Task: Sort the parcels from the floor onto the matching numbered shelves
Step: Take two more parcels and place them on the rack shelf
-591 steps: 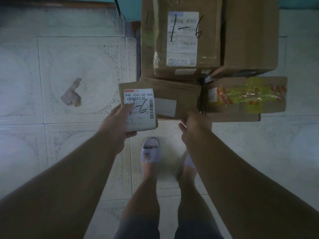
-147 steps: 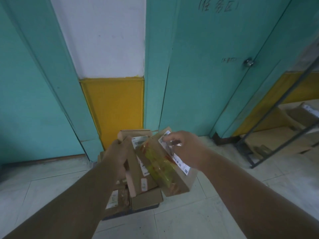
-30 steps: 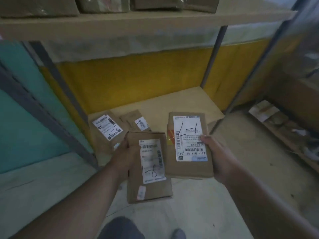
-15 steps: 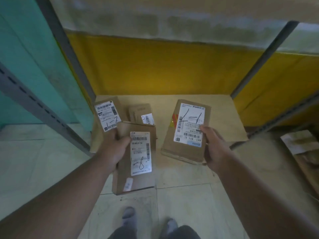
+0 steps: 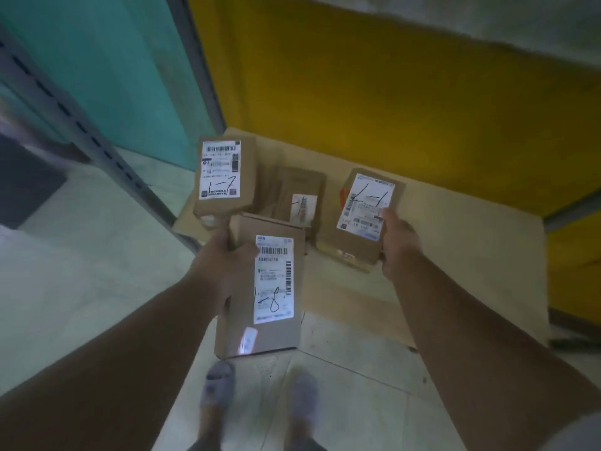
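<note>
Nearest, gripped in left hand (image 5: 224, 265) fingers, parcel marked 1-8 (image 5: 263, 288) held short of the bottom shelf (image 5: 455, 255), unplaced; beyond, parcel marked 1-1 (image 5: 361, 219) in right hand (image 5: 398, 245) grip, lowered onto that shelf, seemingly almost placed; farthest, at the shelf's back-left corner, 1-7 parcel (image 5: 224, 180) and small box (image 5: 297, 196) already shelved.

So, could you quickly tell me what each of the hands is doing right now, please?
Left hand: holding the parcel marked 1-8.
Right hand: holding the parcel marked 1-1 over the low shelf.
</note>
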